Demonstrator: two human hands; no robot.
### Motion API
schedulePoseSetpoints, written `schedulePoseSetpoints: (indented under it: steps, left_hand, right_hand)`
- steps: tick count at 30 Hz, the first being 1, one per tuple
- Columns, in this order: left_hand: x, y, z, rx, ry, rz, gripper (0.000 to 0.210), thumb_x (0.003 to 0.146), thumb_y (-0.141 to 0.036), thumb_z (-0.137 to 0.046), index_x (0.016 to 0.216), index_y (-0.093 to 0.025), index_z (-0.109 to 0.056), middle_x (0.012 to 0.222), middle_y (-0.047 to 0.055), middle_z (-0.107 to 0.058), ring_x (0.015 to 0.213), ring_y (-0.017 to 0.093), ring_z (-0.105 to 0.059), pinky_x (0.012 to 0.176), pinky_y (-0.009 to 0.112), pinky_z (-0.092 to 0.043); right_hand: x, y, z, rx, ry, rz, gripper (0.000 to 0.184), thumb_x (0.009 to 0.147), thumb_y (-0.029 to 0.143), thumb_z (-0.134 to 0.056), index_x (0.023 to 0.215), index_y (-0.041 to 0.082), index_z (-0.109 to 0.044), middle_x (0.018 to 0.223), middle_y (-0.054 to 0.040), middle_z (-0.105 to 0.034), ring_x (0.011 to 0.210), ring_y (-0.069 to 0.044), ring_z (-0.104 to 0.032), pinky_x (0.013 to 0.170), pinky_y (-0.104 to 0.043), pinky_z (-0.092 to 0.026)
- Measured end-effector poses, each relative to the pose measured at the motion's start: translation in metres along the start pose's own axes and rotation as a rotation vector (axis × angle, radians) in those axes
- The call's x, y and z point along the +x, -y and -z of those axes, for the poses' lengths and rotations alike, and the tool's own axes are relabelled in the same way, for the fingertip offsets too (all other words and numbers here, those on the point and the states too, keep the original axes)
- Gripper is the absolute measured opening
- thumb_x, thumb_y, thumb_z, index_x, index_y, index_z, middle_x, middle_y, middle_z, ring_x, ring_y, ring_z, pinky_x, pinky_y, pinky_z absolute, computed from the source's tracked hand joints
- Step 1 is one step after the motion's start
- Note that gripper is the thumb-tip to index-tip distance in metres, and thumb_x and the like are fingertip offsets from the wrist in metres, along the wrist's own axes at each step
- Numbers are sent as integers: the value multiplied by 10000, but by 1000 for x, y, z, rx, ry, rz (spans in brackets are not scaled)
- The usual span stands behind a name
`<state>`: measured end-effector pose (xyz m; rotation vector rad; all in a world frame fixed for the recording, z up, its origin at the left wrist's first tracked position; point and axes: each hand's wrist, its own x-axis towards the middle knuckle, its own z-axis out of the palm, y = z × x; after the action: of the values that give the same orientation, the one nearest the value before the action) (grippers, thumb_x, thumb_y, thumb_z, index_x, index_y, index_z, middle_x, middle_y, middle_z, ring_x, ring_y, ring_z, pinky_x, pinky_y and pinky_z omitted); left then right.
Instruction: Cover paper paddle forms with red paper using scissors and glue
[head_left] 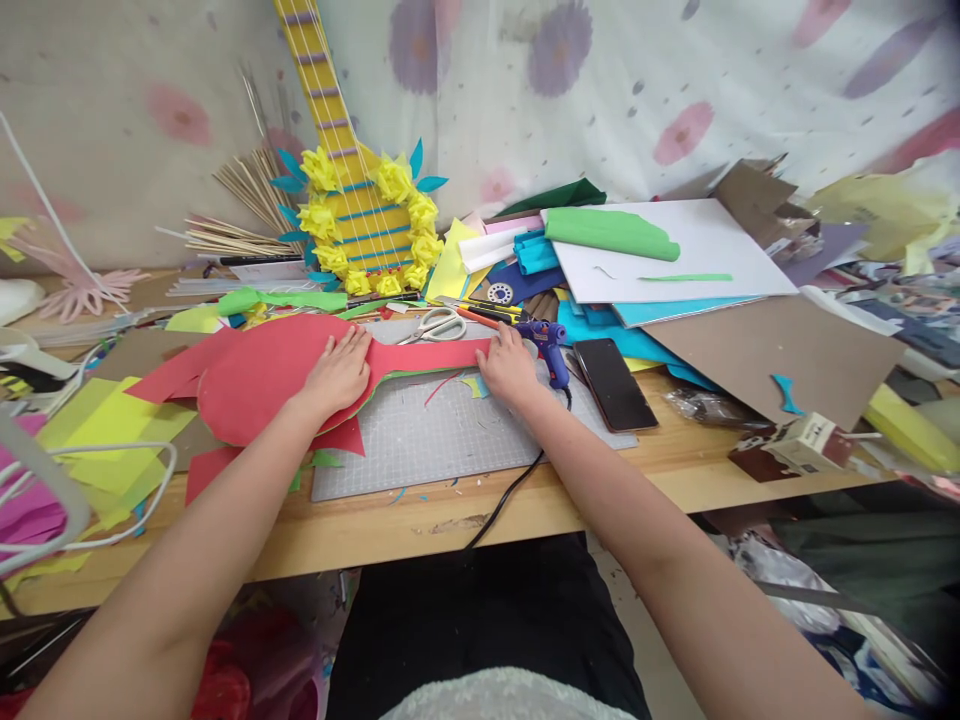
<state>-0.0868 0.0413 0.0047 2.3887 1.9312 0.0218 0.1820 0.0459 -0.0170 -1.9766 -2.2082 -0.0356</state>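
Note:
A red paper guitar shape [255,375] lies across a grey cutting mat [420,440], with a green layer showing under its lower edge. My left hand [341,370] rests flat on the wide round body, fingers stretched out. At the far end of the narrow red neck [435,355], my right hand [510,365] lies over the tip with its fingers slightly apart. Right beside that hand is a blue glue gun [551,350], its black cord running off the table edge. Scissors [441,325] with pale handles lie just behind the neck.
A yellow guitar model [367,225] with paper flowers leans at the back. A black phone [615,385] lies to the right, near stacked boards [667,240] and a small carton [814,445]. Yellow paper sheets [112,430] and a white wire frame [142,450] occupy the left.

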Motion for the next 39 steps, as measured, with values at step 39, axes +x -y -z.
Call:
schedulePoseSetpoints:
  steps: [39]
  left_hand:
    - [0, 13, -12, -144, -116, -64, 541, 932, -285, -299, 1427, -83, -385, 1536, 147, -305, 1447, 244, -201, 1183, 470, -143]
  right_hand:
    - [9, 29, -27, 129, -36, 291, 639, 980, 490, -249, 1477, 95, -323, 1535, -152, -291, 1438, -296, -229, 1163, -501, -148]
